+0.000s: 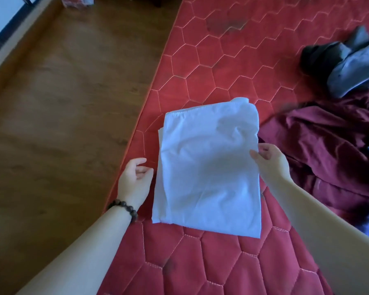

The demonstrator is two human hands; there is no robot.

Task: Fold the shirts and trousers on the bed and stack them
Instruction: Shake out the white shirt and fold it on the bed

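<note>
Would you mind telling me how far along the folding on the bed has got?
Done: the white garment lies folded into a rectangle on the red mattress. In hand: the right hand touches its right edge; the left hand hovers open beside it. Left: the maroon garment and the grey garment lie crumpled; no stack yet.

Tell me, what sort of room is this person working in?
Most likely a bedroom at home. A red quilted mattress sits beside a wooden floor, a folded white garment lies on it, and loose maroon clothing and grey clothes wait nearby.
</note>
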